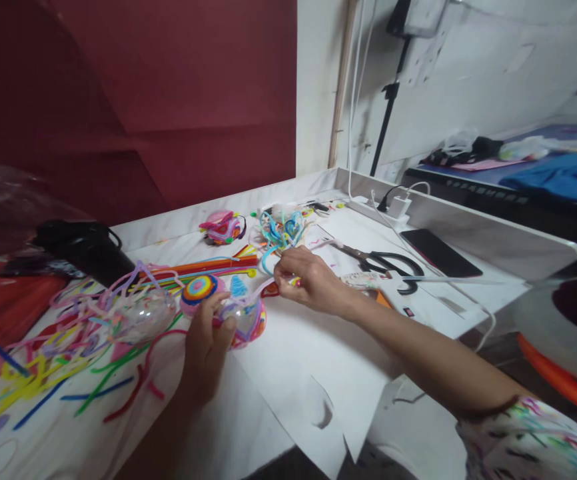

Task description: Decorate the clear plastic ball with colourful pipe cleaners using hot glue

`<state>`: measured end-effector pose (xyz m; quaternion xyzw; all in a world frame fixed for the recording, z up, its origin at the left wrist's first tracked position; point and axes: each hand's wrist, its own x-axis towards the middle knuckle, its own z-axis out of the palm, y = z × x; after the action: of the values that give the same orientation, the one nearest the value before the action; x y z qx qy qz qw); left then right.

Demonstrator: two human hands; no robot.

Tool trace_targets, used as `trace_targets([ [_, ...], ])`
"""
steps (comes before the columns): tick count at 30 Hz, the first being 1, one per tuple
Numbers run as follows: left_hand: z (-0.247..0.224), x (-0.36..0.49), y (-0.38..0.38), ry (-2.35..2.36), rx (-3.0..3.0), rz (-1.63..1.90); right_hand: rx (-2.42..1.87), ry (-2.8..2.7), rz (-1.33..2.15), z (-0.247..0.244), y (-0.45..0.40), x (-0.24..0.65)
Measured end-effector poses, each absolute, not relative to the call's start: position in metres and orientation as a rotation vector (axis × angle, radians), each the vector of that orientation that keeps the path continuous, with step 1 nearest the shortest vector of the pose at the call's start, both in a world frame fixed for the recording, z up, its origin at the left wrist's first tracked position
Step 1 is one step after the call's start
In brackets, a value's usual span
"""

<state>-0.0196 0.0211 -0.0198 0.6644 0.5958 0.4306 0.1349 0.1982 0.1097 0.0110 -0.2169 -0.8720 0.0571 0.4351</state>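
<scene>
1. Count: two hands; one clear ball with coloured decoration (242,319); one pale strip (264,287) between the hands; one pair of scissors (391,260); one phone (441,252); the loose strips (51,353) at left overlap too much to count
2. Left hand (207,347): fingers and thumb bent, partly closed against the near left side of the decorated ball, steadying it; right hand (308,279): fingertips closed in a pinch on the strip's far end
3. Position: the decorated ball sits at the middle of the bench (508,245), at the left edge of a white sheet (313,360); its clear part faces up; being round, it shows no plain long axis; the strip's long axis runs from the ball rightward and slightly away
4. Surroundings: one ringed ball (200,291) just left of the decorated ball, joined or separate cannot be told; a second clear ball (148,317) farther left; a strip bundle (218,263) and blue curled strips (282,229) behind
5. Obstruction: left fingers cover part of the decorated ball; right fingers hide the strip's tip
</scene>
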Motion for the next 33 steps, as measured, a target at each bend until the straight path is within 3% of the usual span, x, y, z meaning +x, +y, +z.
trace_targets([
  [10, -0.021, -0.020, 0.015, 1.798, 2.618, 1.049, -0.602, -2.016, -0.054, 0.011, 0.096, 0.233],
  [14, 0.006, -0.006, 0.011, 1.905, 2.897, 1.354, -0.620, -2.024, -0.127, 0.009, 0.088, 0.239],
  [16, 0.020, 0.010, 0.012, 1.645, 3.056, 1.471, -0.625, -2.013, -0.150, 0.008, 0.083, 0.237],
  [18, 0.026, 0.028, 0.018, 1.435, 3.069, 1.400, -0.620, -2.004, -0.162, 0.008, 0.078, 0.234],
  [33, 0.021, 0.048, 0.039, 1.241, 3.080, 1.191, -0.669, -2.024, -0.112, -0.002, 0.063, 0.226],
])
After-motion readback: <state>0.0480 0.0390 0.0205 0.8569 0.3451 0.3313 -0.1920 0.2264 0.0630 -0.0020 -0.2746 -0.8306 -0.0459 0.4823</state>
